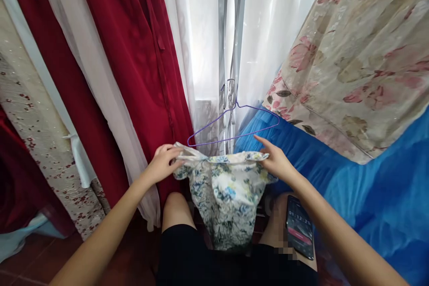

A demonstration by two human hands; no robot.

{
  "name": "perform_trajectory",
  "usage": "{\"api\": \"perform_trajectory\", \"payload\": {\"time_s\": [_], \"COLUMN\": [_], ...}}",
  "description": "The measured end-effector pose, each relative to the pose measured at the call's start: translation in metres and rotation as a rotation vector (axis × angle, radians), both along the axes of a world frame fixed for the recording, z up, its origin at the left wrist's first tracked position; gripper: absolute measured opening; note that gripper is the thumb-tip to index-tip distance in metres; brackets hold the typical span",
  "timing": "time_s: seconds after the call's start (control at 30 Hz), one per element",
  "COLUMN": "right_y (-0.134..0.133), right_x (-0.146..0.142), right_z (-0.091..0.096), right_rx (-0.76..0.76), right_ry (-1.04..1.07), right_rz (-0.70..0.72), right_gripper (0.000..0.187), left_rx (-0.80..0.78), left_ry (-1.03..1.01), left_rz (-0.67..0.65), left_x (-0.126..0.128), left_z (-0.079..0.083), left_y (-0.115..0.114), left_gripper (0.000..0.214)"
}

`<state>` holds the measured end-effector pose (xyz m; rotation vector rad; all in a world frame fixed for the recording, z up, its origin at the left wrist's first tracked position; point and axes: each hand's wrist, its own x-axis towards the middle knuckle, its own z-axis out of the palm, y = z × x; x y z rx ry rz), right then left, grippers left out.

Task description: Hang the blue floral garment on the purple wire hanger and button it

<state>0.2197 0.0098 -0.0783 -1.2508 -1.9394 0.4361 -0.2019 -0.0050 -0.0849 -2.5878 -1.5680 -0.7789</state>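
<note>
A white garment with a blue, green and yellow floral print (231, 192) is stretched between my two hands, above my lap. My left hand (165, 161) has its fingers closed on the left end of its top edge. On the other side, my right hand (275, 159) pinches the right end of that edge, index finger pointing up toward the hanger. A purple wire hanger (214, 121) hangs just beyond the garment, its bottom bar above the garment's top edge and apart from it. The right fingertip lies close to this bar; whether it touches, I cannot tell.
Dark red fabric (124, 53) and pale cloth hang on the left. White curtains (204, 31) and a metal frame (231, 53) stand ahead. Floral cloth (362, 67) hangs over blue tulle (355, 196) on the right. A phone (299, 228) showing a timer rests on my right thigh.
</note>
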Motion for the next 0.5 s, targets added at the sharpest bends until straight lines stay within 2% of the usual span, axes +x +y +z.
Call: {"api": "perform_trajectory", "payload": {"time_s": [0.1,0.17,0.23,0.37,0.5], "right_y": [0.039,0.052,0.055,0.040,0.028], "right_x": [0.002,0.001,-0.001,-0.002,0.016], "right_z": [-0.002,-0.001,0.000,-0.001,-0.001], "right_rx": [0.100,0.106,0.090,0.096,0.112], "right_ry": [-0.020,-0.053,-0.090,-0.106,0.051], "right_rz": [-0.098,-0.137,-0.114,-0.026,0.023], "right_gripper": [0.078,0.062,0.046,0.028,0.021], "left_rx": [0.148,0.205,0.252,0.282,0.338], "left_ry": [0.012,0.001,-0.037,-0.174,-0.381], "left_rz": [0.039,0.028,0.001,-0.119,-0.052], "left_x": [0.018,0.039,0.062,0.102,0.119], "left_z": [0.039,0.057,0.070,0.083,0.084], "left_y": [0.006,0.009,0.015,0.033,0.051], "left_gripper": [0.028,0.022,0.017,0.018,0.023]}}
